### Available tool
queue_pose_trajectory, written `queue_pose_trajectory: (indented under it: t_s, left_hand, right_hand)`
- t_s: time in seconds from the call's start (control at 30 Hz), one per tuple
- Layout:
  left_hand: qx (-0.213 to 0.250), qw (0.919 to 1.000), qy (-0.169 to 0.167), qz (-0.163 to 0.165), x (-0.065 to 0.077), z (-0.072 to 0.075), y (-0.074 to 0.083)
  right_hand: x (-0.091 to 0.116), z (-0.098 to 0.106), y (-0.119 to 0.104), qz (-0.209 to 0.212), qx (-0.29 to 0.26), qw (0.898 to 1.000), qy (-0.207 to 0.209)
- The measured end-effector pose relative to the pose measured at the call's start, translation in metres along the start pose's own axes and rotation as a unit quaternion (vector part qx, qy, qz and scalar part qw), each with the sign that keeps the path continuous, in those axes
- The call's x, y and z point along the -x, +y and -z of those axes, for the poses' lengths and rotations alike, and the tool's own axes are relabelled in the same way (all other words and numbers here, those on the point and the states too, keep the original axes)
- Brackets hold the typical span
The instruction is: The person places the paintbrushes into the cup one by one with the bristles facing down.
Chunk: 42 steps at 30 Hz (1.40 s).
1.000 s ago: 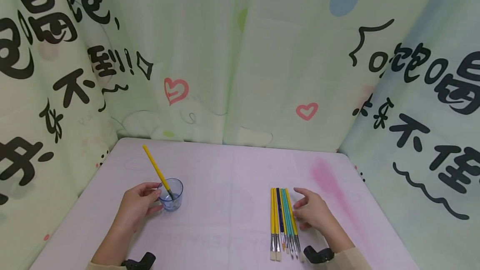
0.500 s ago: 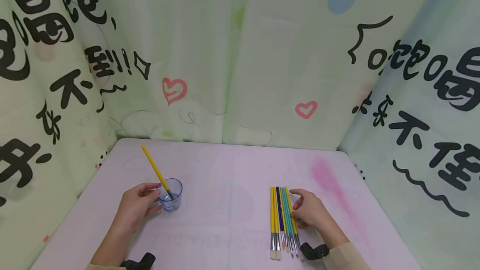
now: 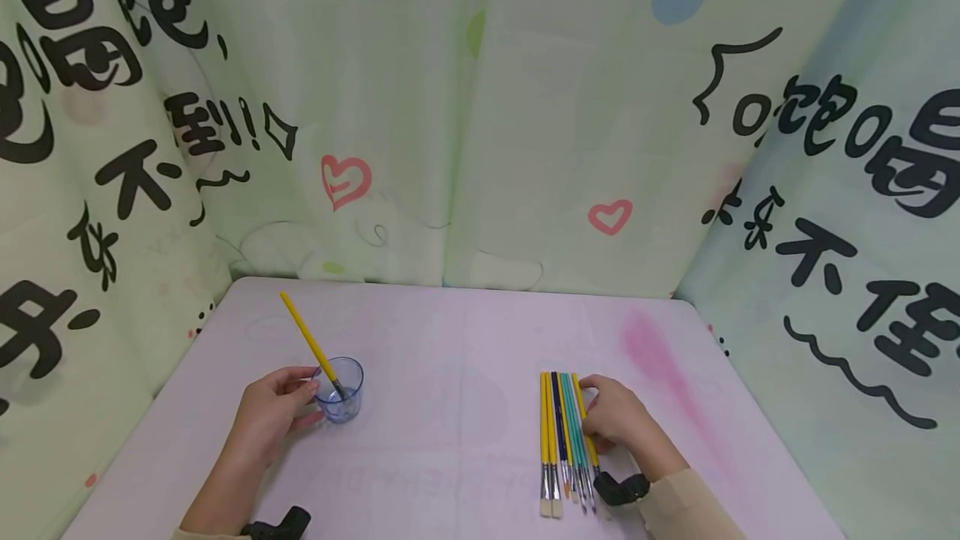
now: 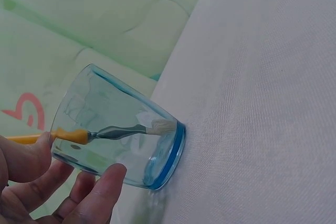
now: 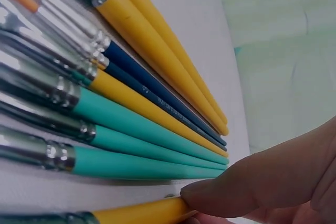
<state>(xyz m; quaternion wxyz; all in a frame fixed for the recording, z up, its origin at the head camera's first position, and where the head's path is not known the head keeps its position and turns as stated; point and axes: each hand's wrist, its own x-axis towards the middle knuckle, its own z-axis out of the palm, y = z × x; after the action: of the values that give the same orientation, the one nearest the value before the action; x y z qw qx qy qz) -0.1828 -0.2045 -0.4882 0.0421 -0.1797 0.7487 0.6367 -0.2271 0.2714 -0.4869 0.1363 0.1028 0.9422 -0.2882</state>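
My left hand (image 3: 272,408) holds a clear bluish cup (image 3: 340,408) by its left side, thumb close to the rim. The cup stands on the table, and a yellow-handled paintbrush (image 3: 302,326) leans in it, pale bristles down, as the left wrist view shows. On the right, my right hand (image 3: 621,417) pinches the handle of the outermost yellow paintbrush (image 5: 139,212) between thumb and fingers. A gap separates that brush from the teal paintbrush (image 5: 147,164) beside it in the right wrist view. The fingertips beneath the handle are mostly hidden.
Several more paintbrushes lie side by side left of the right hand, among them yellow (image 3: 544,415) and dark blue (image 5: 157,95) ones, bristles toward the person. A pinkish-white cloth covers the table (image 3: 435,473). Printed curtains (image 3: 390,107) enclose its back and sides.
My right hand has moved left and its fingers have come together on the outermost yellow paintbrush, which has shifted slightly. The left hand, cup and leaning brush keep their places.
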Motion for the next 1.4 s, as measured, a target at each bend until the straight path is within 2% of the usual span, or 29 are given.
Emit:
queue_pose_trajectory:
  t_s: [0.13,0.47,0.7,1.07,1.4]
  left_hand:
    - [-0.001,1.0,0.001,-0.001,0.0,0.0,0.0]
    - [0.0,1.0,0.0,0.001,-0.002,0.001,0.0]
    - [0.003,1.0,0.0,-0.002,-0.001,0.001,0.001]
    - [0.013,0.9999,-0.001,0.002,0.001,0.0,-0.001]
    - [0.015,0.9999,0.001,-0.001,0.0,0.0,-0.001]
  right_hand:
    - [-0.001,0.002,0.0,-0.001,-0.015,1.0,-0.011]
    - [-0.003,0.01,0.006,-0.014,-0.11,0.993,-0.038]
    - [-0.003,0.011,0.003,0.004,-0.146,0.988,-0.044]
    - [0.0,0.004,-0.021,0.062,-0.197,0.977,-0.044]
    - [-0.007,-0.003,-0.055,0.1,-0.269,0.957,-0.034]
